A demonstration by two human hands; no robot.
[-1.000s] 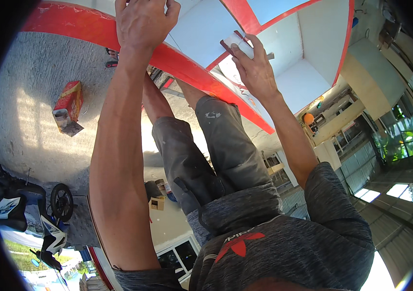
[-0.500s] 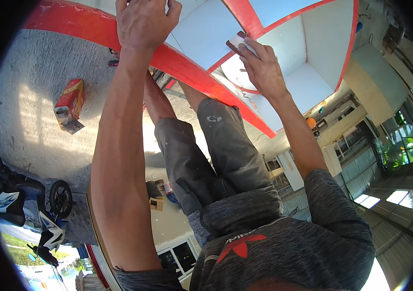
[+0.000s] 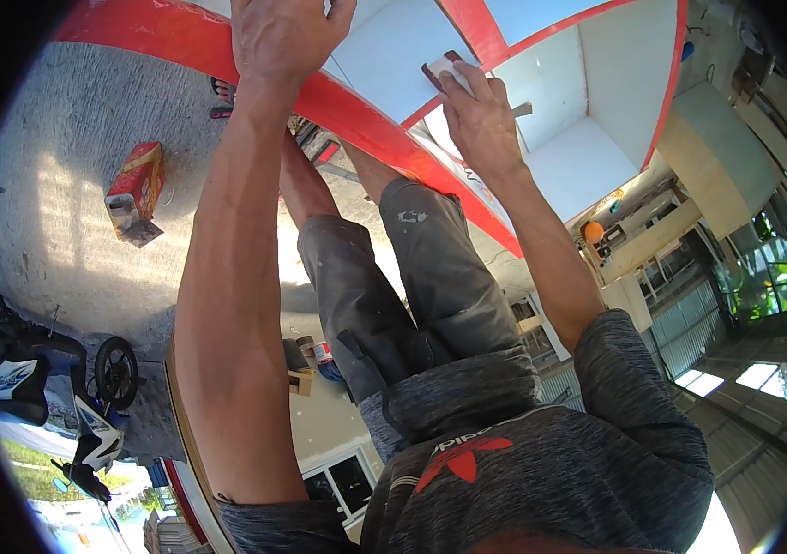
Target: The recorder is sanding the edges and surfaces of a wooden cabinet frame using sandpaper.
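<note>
The white-panelled structure already carries its red band and red divider. The left hand extends past the band, fingertips out of frame, grip impossible to tell. The right hand holds a brown-edged block beside the divider; work appears under way, the remainder unclear.

Left hand is reaching over a red-edged white structure. Right hand is gripping a white-and-brown block. Red carton is lying on floor.
</note>
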